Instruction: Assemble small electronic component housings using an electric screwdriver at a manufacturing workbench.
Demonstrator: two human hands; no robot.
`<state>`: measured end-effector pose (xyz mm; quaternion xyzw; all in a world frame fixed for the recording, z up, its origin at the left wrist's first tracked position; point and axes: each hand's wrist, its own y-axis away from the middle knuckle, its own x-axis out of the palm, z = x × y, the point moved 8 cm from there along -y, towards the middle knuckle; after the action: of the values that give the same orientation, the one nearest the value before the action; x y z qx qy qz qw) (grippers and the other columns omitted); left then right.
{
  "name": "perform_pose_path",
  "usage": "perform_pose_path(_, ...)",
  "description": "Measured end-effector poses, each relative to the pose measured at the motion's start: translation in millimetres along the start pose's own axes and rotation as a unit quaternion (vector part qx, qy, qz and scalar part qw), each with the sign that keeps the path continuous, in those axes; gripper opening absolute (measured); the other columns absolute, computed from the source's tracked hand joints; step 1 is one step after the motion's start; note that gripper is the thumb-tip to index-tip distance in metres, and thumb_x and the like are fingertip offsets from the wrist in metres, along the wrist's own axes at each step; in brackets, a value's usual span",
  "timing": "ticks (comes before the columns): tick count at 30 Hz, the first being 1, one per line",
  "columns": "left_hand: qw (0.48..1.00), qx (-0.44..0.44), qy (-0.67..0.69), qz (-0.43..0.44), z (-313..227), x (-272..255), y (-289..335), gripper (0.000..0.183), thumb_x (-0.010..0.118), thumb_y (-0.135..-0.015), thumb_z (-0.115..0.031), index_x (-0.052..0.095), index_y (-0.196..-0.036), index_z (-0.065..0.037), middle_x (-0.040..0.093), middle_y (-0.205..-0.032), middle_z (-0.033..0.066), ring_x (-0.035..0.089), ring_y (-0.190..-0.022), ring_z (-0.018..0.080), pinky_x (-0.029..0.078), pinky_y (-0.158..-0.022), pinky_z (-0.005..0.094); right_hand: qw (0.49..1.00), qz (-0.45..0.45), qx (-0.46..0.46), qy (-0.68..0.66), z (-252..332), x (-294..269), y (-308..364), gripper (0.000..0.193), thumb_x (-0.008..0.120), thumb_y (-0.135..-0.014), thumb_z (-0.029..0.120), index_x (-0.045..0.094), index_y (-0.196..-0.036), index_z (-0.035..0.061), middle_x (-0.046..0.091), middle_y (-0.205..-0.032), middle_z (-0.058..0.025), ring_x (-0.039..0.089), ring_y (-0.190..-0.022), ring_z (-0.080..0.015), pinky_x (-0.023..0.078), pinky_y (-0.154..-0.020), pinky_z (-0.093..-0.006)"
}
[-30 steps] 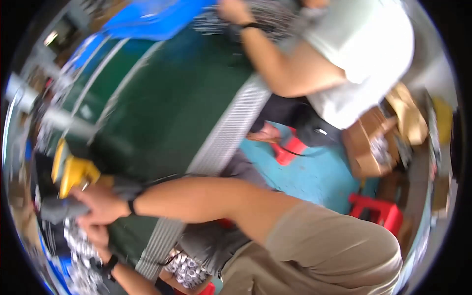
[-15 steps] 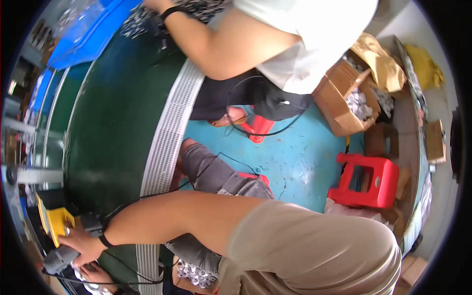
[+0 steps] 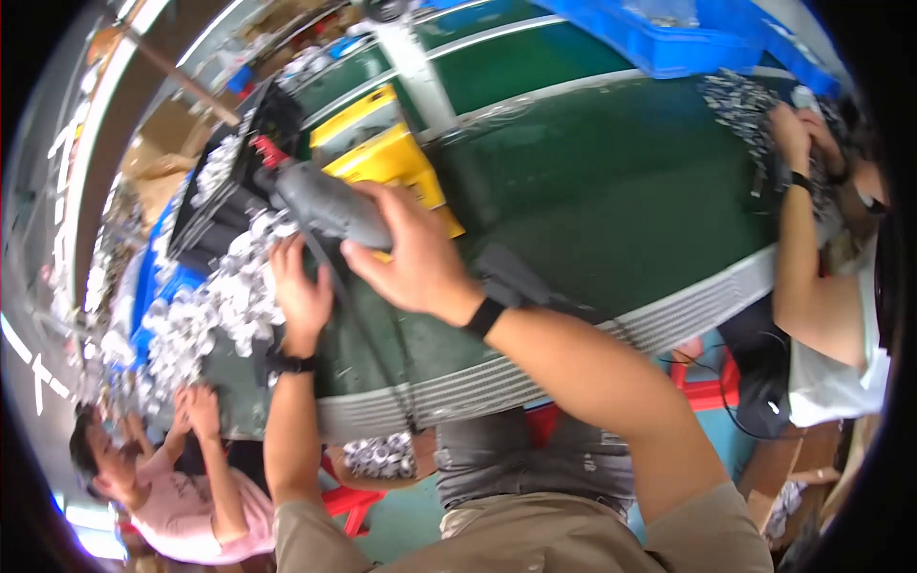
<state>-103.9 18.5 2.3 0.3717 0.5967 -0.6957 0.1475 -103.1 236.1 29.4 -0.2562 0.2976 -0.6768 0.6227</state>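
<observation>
My right hand is wrapped round the grey body of an electric screwdriver, whose red front end points up and left toward a black bin. A dark cord runs down from it past my left hand. My left hand reaches to the edge of a pile of small white round parts. Its fingers are stretched out and the thumb stands apart; the fingertips lie by a white part just under the screwdriver. Whether they touch that part I cannot make out.
Behind the screwdriver stands a yellow box on the green worktop. A black bin is at the left. Co-workers sit at both sides, the right one handling parts near blue bins. A carton of parts stands below the edge.
My view has swung left toward the bench, bringing both hands to the middle. The right hand still grips the screwdriver; the left hand now shows fully beside the white parts.
</observation>
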Motion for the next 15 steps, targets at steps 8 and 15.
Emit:
perform_pose_path(8, 0.955, -0.091, 0.262, -0.103, -55.4, -17.0, -15.2, 0.036, 0.058, -0.087, -0.012, 0.049, -0.116, 0.006, 0.056, -0.11, 0.0203, 0.054, -0.105, 0.0319, 0.041, -0.093, 0.0403, 0.998, 0.031, 0.046, -0.037, 5.1, -7.4, 1.2, 0.041, 0.072, -0.074, 0.026, 0.051, -0.103, 0.0044, 0.064, -0.086, -0.016, 0.063, -0.08, -0.0372, 0.05, -0.068, -0.0409)
perform_pose_path(15, 0.916, -0.068, 0.389, -0.066, -90.6, -9.2, 0.2, 0.038, 0.058, -0.088, -0.022, 0.049, -0.113, 0.005, 0.058, -0.109, 0.0173, 0.058, -0.099, 0.0251, 0.045, -0.086, 0.0352, 0.993, 0.05, 0.071, -0.081, 9.9, 7.6, 7.3, 0.038, 0.071, -0.075, 0.026, 0.051, -0.1, 0.0043, 0.064, -0.085, -0.0167, 0.062, -0.078, -0.0376, 0.049, -0.067, -0.0436)
